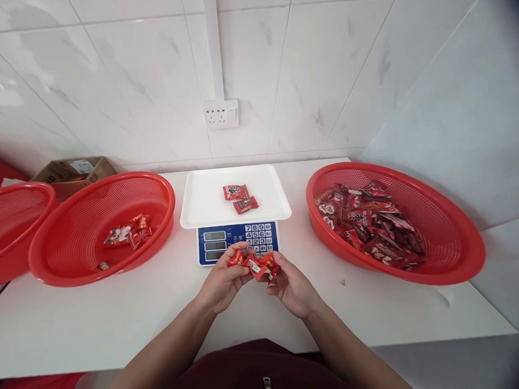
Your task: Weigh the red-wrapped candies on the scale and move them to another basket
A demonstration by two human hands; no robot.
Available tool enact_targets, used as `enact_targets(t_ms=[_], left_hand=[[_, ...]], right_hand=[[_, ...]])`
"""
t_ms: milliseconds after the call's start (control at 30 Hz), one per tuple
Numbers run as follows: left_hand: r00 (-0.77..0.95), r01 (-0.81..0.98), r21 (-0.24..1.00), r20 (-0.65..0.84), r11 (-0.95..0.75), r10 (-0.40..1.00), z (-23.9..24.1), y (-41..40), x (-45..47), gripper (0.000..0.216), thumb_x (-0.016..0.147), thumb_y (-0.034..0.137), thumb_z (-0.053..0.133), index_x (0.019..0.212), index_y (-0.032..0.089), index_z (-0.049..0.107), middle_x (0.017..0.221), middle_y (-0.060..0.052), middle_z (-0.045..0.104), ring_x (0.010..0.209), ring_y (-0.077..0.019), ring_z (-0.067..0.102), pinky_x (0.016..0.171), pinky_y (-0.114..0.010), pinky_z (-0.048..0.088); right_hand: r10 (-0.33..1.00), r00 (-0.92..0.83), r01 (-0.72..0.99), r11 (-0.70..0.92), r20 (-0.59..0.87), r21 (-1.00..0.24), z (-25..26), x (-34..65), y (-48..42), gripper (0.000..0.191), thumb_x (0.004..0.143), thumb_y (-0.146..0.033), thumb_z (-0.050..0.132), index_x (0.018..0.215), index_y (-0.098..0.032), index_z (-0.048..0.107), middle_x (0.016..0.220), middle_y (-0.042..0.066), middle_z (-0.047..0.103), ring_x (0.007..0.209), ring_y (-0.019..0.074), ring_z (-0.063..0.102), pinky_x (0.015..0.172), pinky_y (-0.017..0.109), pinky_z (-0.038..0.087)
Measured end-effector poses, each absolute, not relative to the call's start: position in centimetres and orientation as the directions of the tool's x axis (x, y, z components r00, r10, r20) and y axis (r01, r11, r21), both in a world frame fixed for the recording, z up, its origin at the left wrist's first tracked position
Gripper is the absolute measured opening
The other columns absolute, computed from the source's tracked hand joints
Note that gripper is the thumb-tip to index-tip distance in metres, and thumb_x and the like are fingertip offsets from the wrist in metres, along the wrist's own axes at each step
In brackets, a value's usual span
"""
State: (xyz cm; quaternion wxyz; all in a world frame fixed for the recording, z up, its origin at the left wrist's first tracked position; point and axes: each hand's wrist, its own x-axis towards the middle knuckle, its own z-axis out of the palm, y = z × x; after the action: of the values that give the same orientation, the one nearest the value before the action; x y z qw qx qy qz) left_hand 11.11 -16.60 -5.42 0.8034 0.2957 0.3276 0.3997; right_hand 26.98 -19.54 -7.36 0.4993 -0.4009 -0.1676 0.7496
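Observation:
My left hand [221, 283] and my right hand [292, 287] meet in front of the scale, both closed around a small bunch of red candy packets [256, 264]. Just behind them stands a blue-fronted weighing scale [237, 241] with a white tray [206, 201] on top. Two red candy packets [241, 197] lie on that tray. A red mesh basket [450, 246] on the right is heaped with several such packets. Another red basket [79, 225] on the left holds a few packets [129, 233].
A third red basket [4, 227] sits at the far left edge. A cardboard box [73, 170] stands behind the left baskets. The white table [117, 317] meets a tiled wall with a power socket [221, 114]. A small crumb [343, 282] lies near the right basket.

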Motion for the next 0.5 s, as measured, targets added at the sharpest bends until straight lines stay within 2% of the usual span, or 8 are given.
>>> enact_targets(t_ms=[100,167,233,367,500], left_hand=[[0.41,-0.27,0.911,-0.184,0.312,0.893,-5.1,-17.0,11.4,0.037,0.072,0.006,0.059,0.105,0.022,0.057,0.109,-0.003,0.057,0.095,-0.0177,0.055,0.082,-0.03,0.045],[0.402,-0.135,0.971,-0.127,0.196,0.907,-4.9,-17.1,11.4,0.037,0.073,0.007,0.058,0.106,0.022,0.059,0.108,-0.004,0.059,0.097,-0.0188,0.053,0.086,-0.03,0.042],[0.414,-0.067,0.986,-0.109,0.15,0.904,-4.7,-17.1,11.4,0.037,0.073,0.008,0.058,0.107,0.022,0.061,0.109,-0.005,0.059,0.102,-0.0203,0.052,0.089,-0.03,0.039],[0.473,-0.073,0.989,-0.08,0.129,0.878,-4.2,-17.0,11.1,0.037,0.073,0.007,0.056,0.107,0.022,0.063,0.111,-0.005,0.06,0.107,-0.0217,0.05,0.094,-0.031,0.036],[0.54,-0.06,0.989,-0.084,0.138,0.837,-3.2,-17.2,10.8,0.039,0.072,0.003,0.053,0.102,0.024,0.066,0.109,-0.004,0.062,0.103,-0.0215,0.052,0.087,-0.03,0.04]], right_hand=[[0.869,-0.218,-0.633,-0.472,-0.445,-0.613,-7.6,26.7,-19.6,0.031,0.075,-0.047,0.063,0.095,-0.025,0.057,0.084,0.001,0.066,0.068,0.014,0.064,0.045,0.019,0.048],[0.871,-0.231,-0.627,-0.473,-0.433,-0.618,-7.8,26.6,-19.6,0.032,0.073,-0.045,0.066,0.096,-0.025,0.056,0.085,0.001,0.067,0.069,0.0144,0.065,0.047,0.02,0.049],[0.876,-0.235,-0.619,-0.468,-0.421,-0.63,-8.2,26.5,-19.6,0.031,0.071,-0.039,0.07,0.094,-0.025,0.055,0.081,-0.001,0.067,0.067,0.0134,0.065,0.048,0.019,0.048],[0.877,-0.253,-0.59,-0.474,-0.408,-0.654,-9.1,26.6,-19.7,0.031,0.067,-0.034,0.074,0.091,-0.026,0.056,0.076,-0.003,0.068,0.066,0.0129,0.064,0.048,0.018,0.045],[0.882,-0.264,-0.534,-0.471,-0.391,-0.702,-9.6,27.0,-20.1,0.024,0.066,-0.034,0.075,0.085,-0.032,0.061,0.073,-0.005,0.067,0.061,0.0117,0.059,0.048,0.021,0.042]])
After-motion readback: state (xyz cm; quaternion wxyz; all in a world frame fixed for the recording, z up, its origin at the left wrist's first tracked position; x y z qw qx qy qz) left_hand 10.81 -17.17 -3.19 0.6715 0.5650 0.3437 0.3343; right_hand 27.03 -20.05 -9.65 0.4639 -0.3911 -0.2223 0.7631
